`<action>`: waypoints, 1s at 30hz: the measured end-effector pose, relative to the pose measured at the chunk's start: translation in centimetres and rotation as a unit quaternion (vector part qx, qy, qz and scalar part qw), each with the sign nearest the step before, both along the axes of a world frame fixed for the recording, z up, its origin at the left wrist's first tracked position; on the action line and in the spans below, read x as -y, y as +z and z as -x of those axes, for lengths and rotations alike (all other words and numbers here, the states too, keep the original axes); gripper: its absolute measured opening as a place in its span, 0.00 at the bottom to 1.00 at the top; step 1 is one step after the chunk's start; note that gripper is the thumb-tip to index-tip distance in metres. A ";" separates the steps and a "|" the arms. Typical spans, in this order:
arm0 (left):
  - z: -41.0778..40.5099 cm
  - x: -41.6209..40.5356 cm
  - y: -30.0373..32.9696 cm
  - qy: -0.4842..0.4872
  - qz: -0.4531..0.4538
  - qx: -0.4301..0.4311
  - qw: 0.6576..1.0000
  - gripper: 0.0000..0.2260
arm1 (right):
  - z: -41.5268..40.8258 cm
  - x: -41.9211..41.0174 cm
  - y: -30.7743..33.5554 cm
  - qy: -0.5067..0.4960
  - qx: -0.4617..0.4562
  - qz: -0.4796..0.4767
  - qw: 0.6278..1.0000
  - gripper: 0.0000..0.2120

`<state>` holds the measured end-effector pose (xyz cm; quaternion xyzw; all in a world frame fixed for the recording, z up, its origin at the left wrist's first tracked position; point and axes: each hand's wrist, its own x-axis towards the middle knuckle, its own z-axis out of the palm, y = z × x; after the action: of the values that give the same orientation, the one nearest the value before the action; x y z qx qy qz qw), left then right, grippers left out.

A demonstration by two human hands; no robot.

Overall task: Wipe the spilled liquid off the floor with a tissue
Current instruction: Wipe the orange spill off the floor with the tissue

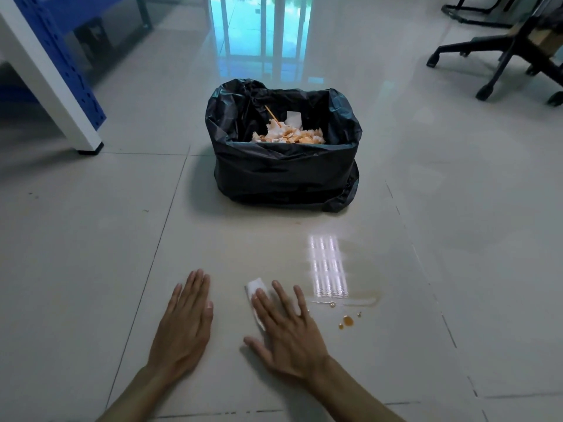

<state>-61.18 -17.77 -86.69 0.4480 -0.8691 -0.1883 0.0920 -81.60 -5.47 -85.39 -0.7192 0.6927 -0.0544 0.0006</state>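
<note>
right hand (285, 333) flat, fingers spread, pressing tissue (255, 295) to floor for wiping; spill (344, 300) just beyond little finger, untouched. left hand (185, 324) flat, fingers together, likely bracing.

The pale tiled floor (91, 239) is glossy and smooth, mirroring window light at the top centre. On it at lower right, the amber spilled liquid (344, 296) lies shiny and wet. The folded white paper tissue (254, 289) looks soft and matt. At centre, the black plastic bin bag (283, 172) is crinkled with a dull sheen.
</note>
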 end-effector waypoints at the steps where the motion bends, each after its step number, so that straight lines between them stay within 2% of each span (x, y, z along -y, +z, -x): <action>1: 0.0 0.0 -0.1 -0.001 0.004 0.002 1.000 0.28 | 1.5 -0.6 0.0 -0.020 -0.003 -0.013 1.000 0.36; 10: 0.0 -0.1 -0.2 -0.013 0.022 0.021 0.999 0.28 | 14.1 -8.0 0.5 -0.231 -0.039 -0.068 0.970 0.38; 13: 0.0 -0.1 -0.3 -0.011 0.024 0.021 0.999 0.28 | 14.8 -10.5 0.1 -0.259 -0.034 -0.061 0.963 0.37; 17: 0.2 -1.5 -0.2 -0.036 0.032 0.037 0.998 0.29 | 11.7 -10.7 -0.3 -0.275 -0.008 -0.063 0.959 0.39; 24: 0.1 -2.3 -0.2 -0.046 0.025 0.046 0.998 0.28 | 2.3 -4.6 0.6 -0.196 0.039 -0.057 0.978 0.41; 30: -0.1 -1.9 -0.4 -0.053 0.014 0.035 0.998 0.28 | -4.6 -1.6 0.5 -0.016 0.053 -0.042 0.998 0.38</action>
<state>-61.10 -15.84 -87.11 0.4064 -0.8969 -0.1644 0.0577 -76.98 -3.86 -84.89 -0.7032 0.7050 -0.0629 0.0669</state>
